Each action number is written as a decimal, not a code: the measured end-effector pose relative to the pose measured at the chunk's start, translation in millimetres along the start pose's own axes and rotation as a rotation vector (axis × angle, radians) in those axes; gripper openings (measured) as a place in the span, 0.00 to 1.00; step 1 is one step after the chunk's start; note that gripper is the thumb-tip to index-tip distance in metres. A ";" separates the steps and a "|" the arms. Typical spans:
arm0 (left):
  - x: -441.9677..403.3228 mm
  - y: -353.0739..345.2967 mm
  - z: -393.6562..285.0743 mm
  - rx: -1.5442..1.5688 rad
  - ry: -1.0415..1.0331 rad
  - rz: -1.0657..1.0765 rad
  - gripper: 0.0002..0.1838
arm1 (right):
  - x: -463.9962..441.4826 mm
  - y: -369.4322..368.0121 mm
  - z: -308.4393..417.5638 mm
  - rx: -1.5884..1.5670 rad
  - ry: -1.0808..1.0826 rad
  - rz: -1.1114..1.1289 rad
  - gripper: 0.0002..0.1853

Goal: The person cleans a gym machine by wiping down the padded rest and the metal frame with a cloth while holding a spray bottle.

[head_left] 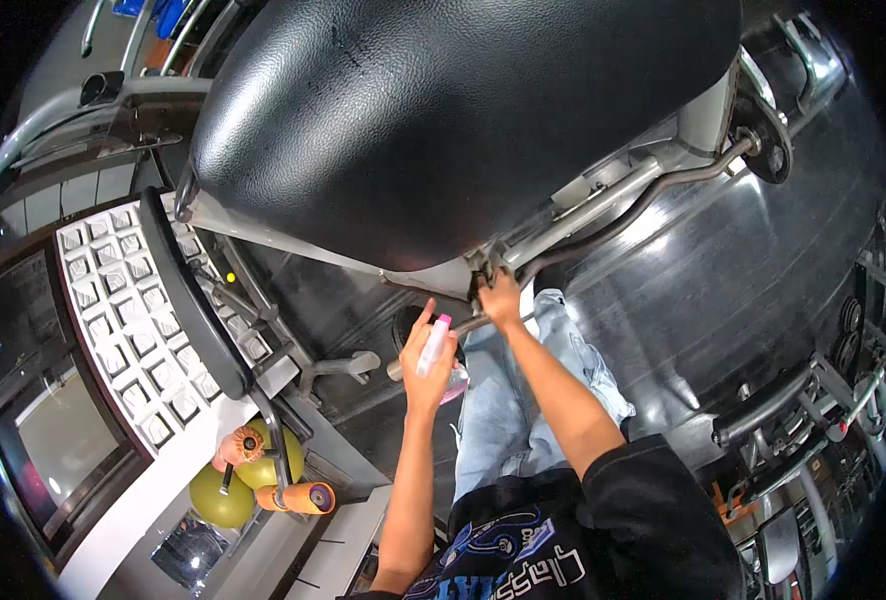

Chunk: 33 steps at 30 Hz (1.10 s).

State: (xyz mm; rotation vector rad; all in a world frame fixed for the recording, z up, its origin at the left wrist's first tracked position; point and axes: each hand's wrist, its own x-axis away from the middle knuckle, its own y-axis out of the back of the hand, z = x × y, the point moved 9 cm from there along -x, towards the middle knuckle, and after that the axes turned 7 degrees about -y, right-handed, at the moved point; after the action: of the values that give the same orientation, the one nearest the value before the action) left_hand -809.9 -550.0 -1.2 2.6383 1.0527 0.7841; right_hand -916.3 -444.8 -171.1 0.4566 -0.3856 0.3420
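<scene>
In the lower middle of the head view, my left hand (428, 365) is closed around a spray bottle (435, 345) with a white and pink top and pinkish liquid low in it. My right hand (500, 297) reaches to a metal joint (485, 268) under the edge of a large black padded seat (443, 130). Its fingers are curled there against the frame, and whatever they hold is hidden. Beside that hand a bent grey metal bar (623, 225) runs up to the right.
A weight plate (763, 135) hangs at the bar's upper right end. Left stands a black padded bench (193, 300) before a white patterned panel. Green balls (221, 497) and an orange roller (303, 498) lie lower left. More gym machines (793, 430) line the right side.
</scene>
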 end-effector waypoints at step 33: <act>26.2 38.9 -1.9 0.214 -0.152 -0.223 0.10 | 64.1 18.1 8.2 -0.560 -0.633 0.506 0.28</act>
State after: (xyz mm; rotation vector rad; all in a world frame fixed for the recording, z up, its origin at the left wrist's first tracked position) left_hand -772.4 -560.4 25.1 2.6339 1.4249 0.4392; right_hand -869.9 -418.7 -130.3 -0.1091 -1.1881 0.5537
